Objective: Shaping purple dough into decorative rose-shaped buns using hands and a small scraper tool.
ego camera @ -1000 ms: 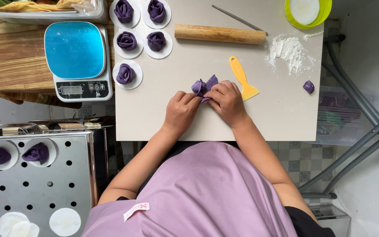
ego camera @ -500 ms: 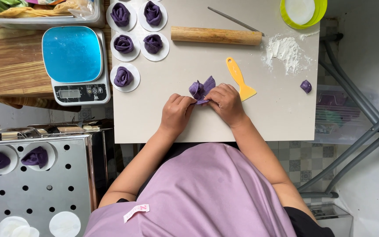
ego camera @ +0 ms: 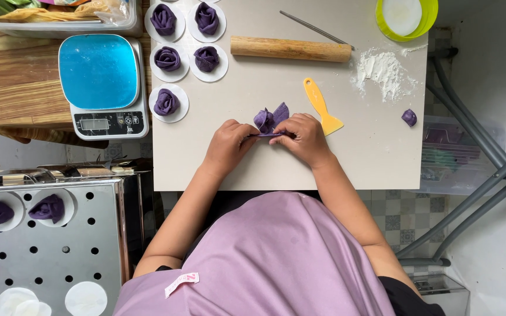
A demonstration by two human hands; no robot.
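Near front edge of pale worktop [ego camera: 370, 158]: purple dough piece [ego camera: 269, 121], partly folded, petals standing up. Left hand [ego camera: 228, 146] and right hand [ego camera: 303, 137] both pinching its flat lower strip from either side, fingers curled. Just right of dough: yellow scraper [ego camera: 321, 107]. Beyond dough: wooden rolling pin [ego camera: 291, 49], thin metal rod [ego camera: 311, 27]. Left of dough: five shaped purple rolls on white paper rounds [ego camera: 167, 102]. Further left: blue-topped scale [ego camera: 101, 82]. Right of dough: flour heap [ego camera: 382, 70], small purple lump [ego camera: 409, 117].

Left hand [ego camera: 228, 142]: knuckles up, fingers curled and pinched toward the right hand. Right hand [ego camera: 306, 137]: knuckles up, fingertips pinched, close beside the left. Forearms bare, angled inward from bent elbows.
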